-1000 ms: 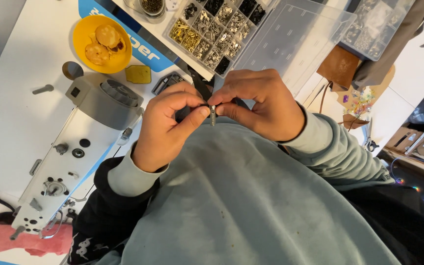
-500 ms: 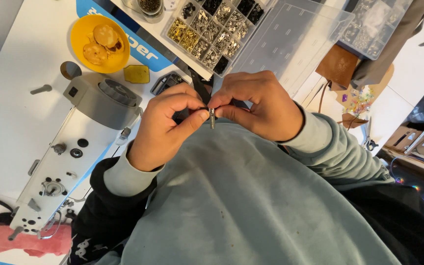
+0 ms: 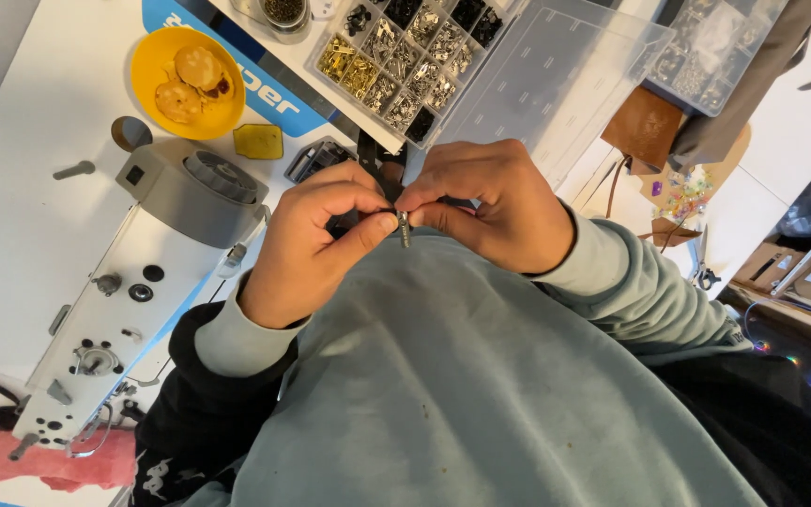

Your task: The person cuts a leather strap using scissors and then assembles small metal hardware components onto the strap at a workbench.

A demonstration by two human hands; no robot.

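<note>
**Small dark metal zipper slider, pinched between both hands above the grey-green garment**

Small dark metal zipper slider (image 3: 403, 228) sits at the centre of the view, right at the top edge of the grey-green fabric garment (image 3: 481, 394). Its pull tab hangs down over the fabric.

Left hand (image 3: 316, 239): fingers curled in tight, thumb and forefinger closed on the slider from the left side. Thumb tip touches the metal.

Right hand (image 3: 495, 211): also curled shut, fingertips pressed against the slider from the right, meeting the left hand's fingers. Both hands wear grey-green sleeves matching the garment.

Whether the slider is already seated on zipper tape: cannot tell, the fingers cover that.

Around it:
- White industrial sewing machine (image 3: 133, 300) lies left of the hands, on the white table (image 3: 21, 188).
- Round yellow bowl (image 3: 157, 75) with beige round pieces in it, upper left, well apart from the hands.
- Small yellow square block (image 3: 258, 141) just beside the bowl.
- Clear plastic compartment box (image 3: 405, 66) holding brass and dark metal hardware, just above the hands, lid (image 3: 556, 75) open to the right.
- Pink cloth (image 3: 49, 460) at bottom left, under the machine's end.
- Brown leather piece (image 3: 642, 127) upper right.
</note>
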